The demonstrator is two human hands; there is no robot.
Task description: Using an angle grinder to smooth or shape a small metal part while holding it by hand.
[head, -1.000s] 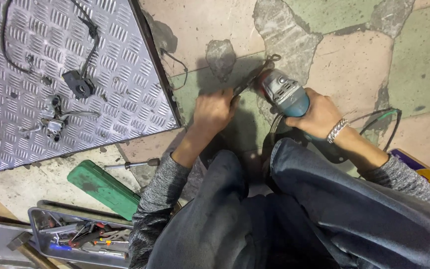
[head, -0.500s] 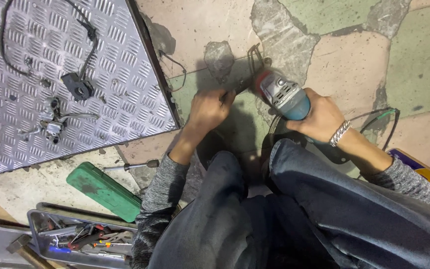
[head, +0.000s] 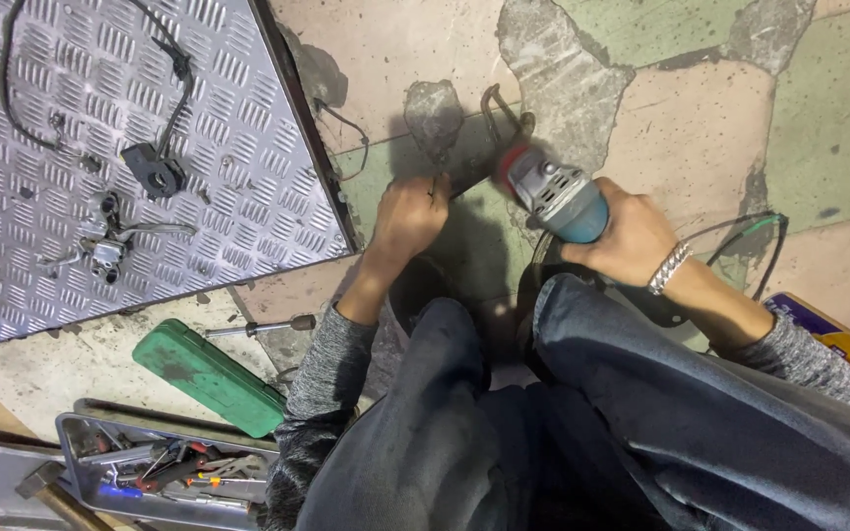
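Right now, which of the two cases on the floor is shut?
The green plastic case, lying closed beside the person's left sleeve. The grey metal toolbox below it stands open, with hand tools showing inside and a hammer at its edge.

A cylindrical spray can (head: 831, 339) with a yellow, purple and red printed label lies on the floor at the right edge, beside the person's right sleeve, partly cut off.

Single head-worn view, looking steeply down over the person's dark-trousered knees (head: 582, 423) (lower centre, close to the lens) onto the patchy stone-slab floor (head: 700, 128). Grey ridged metal tread plate (head: 81, 108) fills upper left; open metal toolbox (head: 159, 472) sits lower left.
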